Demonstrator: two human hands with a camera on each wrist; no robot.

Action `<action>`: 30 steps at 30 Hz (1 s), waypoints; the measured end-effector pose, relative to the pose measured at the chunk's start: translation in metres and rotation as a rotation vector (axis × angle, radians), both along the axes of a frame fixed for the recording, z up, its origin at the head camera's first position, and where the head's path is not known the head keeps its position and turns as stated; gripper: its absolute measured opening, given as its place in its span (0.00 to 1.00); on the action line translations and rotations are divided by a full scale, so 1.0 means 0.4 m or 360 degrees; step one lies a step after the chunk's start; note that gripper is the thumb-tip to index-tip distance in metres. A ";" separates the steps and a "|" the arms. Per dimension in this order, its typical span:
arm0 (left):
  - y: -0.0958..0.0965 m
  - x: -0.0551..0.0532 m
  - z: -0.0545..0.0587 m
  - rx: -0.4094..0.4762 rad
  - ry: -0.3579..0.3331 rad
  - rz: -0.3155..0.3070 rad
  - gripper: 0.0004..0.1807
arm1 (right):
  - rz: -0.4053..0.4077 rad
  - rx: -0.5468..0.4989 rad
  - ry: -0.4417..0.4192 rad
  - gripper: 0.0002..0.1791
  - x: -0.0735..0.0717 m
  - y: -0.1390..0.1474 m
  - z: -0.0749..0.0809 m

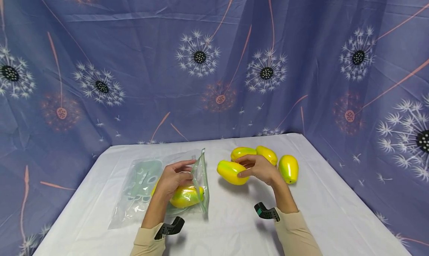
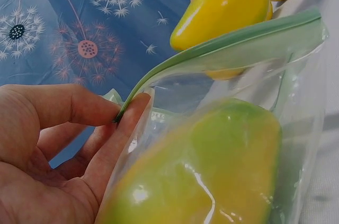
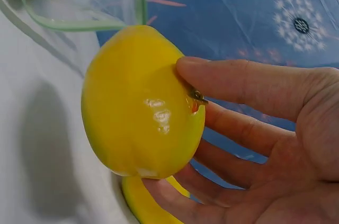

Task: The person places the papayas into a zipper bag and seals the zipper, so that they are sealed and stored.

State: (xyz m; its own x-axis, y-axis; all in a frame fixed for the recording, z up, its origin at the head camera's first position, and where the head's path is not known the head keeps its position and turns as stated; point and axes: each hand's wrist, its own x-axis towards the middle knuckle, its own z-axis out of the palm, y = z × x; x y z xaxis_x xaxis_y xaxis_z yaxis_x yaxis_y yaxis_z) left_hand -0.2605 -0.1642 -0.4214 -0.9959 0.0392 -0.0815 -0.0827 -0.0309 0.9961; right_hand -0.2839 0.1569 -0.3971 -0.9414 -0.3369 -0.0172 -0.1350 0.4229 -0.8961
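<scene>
My left hand pinches the green-edged rim of a clear zip bag, whose mouth stands parted toward the right. Inside the bag lies a yellow-green mango-like fruit, with another partly hidden behind the hand. My right hand grips a second yellow fruit between thumb and fingers, held above the table just right of the bag's mouth. In the right wrist view a small dark stem nub shows near the thumb.
Behind and beside the right hand, several more yellow fruits lie on the white-covered table, one of them apart at the right. A blue curtain with dandelion prints hangs behind and at both sides.
</scene>
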 end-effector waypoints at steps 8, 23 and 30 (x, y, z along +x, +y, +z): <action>0.002 -0.002 0.004 -0.0023 -0.0016 0.0017 0.30 | 0.0168 0.0026 -0.0036 0.28 -0.002 -0.033 -0.019; -0.001 0.001 0.004 -0.0018 -0.0015 0.0003 0.31 | 0.0360 0.0081 -0.0154 0.26 -0.004 -0.071 -0.043; 0.001 0.000 0.005 -0.0024 -0.0010 0.0011 0.30 | 0.0398 0.0132 -0.0197 0.26 -0.001 -0.079 -0.043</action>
State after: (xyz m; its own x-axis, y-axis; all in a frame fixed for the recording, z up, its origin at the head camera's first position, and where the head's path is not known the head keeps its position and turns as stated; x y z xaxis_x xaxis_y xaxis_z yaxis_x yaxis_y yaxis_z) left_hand -0.2604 -0.1637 -0.4195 -0.9956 0.0308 -0.0882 -0.0888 -0.0164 0.9959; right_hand -0.2844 0.1254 -0.4144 -0.8184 -0.5508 -0.1641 -0.1360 0.4630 -0.8759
